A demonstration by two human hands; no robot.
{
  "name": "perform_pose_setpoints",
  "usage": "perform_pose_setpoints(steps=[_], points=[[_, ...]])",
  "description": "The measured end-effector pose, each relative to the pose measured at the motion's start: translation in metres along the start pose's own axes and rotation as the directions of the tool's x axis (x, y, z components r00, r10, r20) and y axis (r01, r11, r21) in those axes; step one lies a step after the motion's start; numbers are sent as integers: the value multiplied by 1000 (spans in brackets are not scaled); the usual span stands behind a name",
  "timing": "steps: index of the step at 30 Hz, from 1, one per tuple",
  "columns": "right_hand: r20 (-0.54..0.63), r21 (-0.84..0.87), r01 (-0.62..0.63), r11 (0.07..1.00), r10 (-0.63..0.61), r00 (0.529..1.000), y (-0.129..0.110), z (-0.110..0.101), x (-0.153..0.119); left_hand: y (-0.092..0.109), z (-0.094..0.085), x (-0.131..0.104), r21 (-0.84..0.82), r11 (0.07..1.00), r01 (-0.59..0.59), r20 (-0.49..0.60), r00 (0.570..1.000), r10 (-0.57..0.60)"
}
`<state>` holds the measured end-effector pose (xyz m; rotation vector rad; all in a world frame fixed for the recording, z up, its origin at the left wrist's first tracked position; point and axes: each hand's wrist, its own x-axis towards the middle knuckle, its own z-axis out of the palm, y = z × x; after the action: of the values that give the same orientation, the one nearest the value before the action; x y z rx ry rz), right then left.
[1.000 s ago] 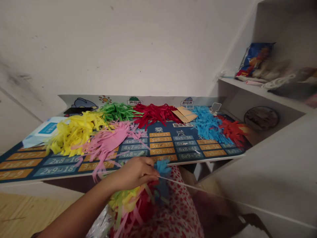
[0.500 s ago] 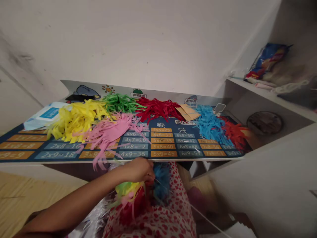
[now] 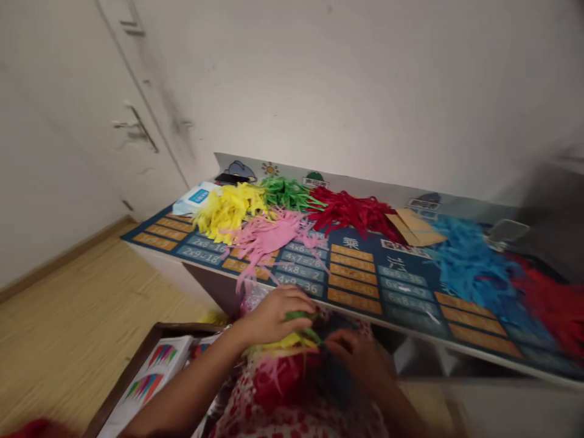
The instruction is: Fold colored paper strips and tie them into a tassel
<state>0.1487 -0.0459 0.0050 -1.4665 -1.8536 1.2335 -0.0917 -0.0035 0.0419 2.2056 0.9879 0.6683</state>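
My left hand [image 3: 280,313] is closed over a green tassel [image 3: 298,315] above my lap, its fingers curled round the strands. Below that hand hang yellow strands [image 3: 292,342], pink ones [image 3: 276,371] and a red tassel [image 3: 296,380], bunched together. Close by on the right, my right hand [image 3: 358,353] has its fingers bent and pinched beside a dark blue tassel [image 3: 335,374]. Shadow and blur hide what those fingers hold. Heart-patterned cloth [image 3: 237,413] covers my lap under the bunch.
On the desk mat [image 3: 351,280] lie yellow [image 3: 230,210], pink [image 3: 274,234], green [image 3: 287,193], red [image 3: 353,210] and blue [image 3: 469,261] fringed paper bundles. A tan envelope [image 3: 417,228] and a wipes pack [image 3: 198,198] lie among them. A brown-edged box [image 3: 157,331] stands at lower left.
The view has swung left, bringing the door and box into sight. My right hand has come in beside the left. The white string seen running to the lower right no longer shows.
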Motion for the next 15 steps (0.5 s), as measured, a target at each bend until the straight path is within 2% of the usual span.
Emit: perform_pose_setpoints(steps=[1,3,5,7,9,11,13,15], points=[[29,19,-26,999,26,999,4,-5,3,-13,1,-21,-124,981,148,-121,979,-163],[23,51,-83,995,82,996,17,-21,3,-41,13,-63,-180,933,311,-211,914,-346],[-35,88,-145,986,148,988,29,-36,-1,-66,37,-95,-212,894,395,-235,867,-439],[-115,112,-189,976,202,973,38,-47,-5,-86,65,-112,-235,867,440,-235,840,-489],[-164,117,-211,970,229,960,42,-52,-7,-101,86,-113,-245,848,470,-241,818,-523],[-205,107,-213,971,231,951,41,-55,-7,-111,98,-104,-247,838,487,-228,811,-539],[-192,81,-223,971,235,953,38,-58,-10,-113,97,-89,-251,837,486,-167,830,-532],[-132,18,-211,977,211,968,33,-64,-19,-106,83,-79,-259,843,471,-78,860,-505]])
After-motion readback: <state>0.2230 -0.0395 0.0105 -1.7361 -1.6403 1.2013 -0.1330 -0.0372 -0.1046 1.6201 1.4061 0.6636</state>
